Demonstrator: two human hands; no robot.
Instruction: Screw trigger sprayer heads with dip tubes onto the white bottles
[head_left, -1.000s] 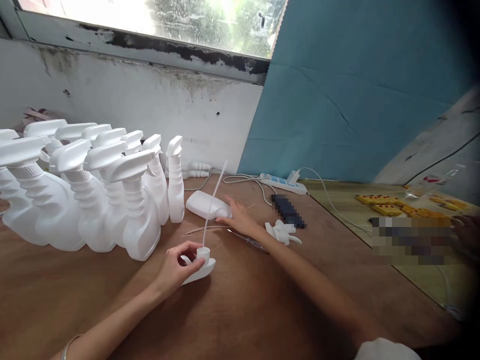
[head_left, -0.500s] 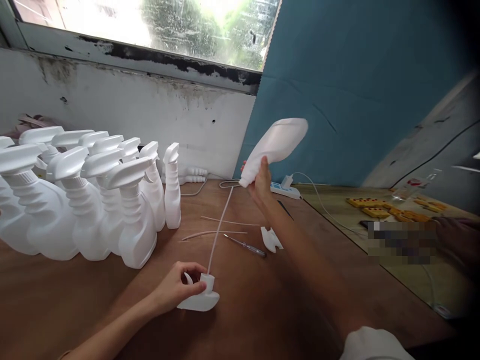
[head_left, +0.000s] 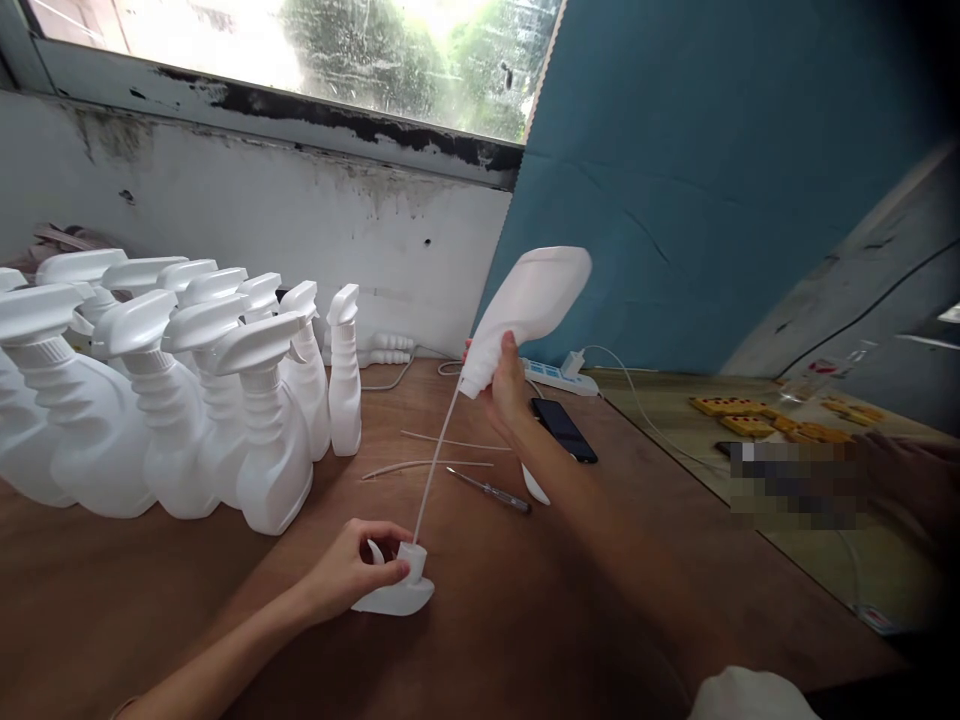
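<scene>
My left hand (head_left: 367, 565) is closed on a white spray trigger head (head_left: 401, 597), which lies upside down on the wooden table. From its collar a thin dip tube (head_left: 435, 465) rises at a slant. My right hand (head_left: 504, 385) grips a white plastic bottle (head_left: 532, 295) by its ribbed neck, tilted with the mouth down to the left. The tube's upper end meets the bottle mouth; whether it is inside I cannot tell. A screwdriver (head_left: 491, 490) and loose tubes (head_left: 427, 465) lie between the hands. Partly behind my right forearm is a white plastic piece (head_left: 535, 487).
Several white spray bottles (head_left: 262, 440) stand in a group at left. Behind my right arm are a black phone (head_left: 566, 430) and a power strip (head_left: 559, 377). Yellow parts (head_left: 739, 408) lie on the right-hand table, near another person's hand (head_left: 900, 480).
My right hand has brought the bottle left and slightly down, so its mouth meets the tube tip. The phone has come into view behind my arm. My left hand stays nearly in place.
</scene>
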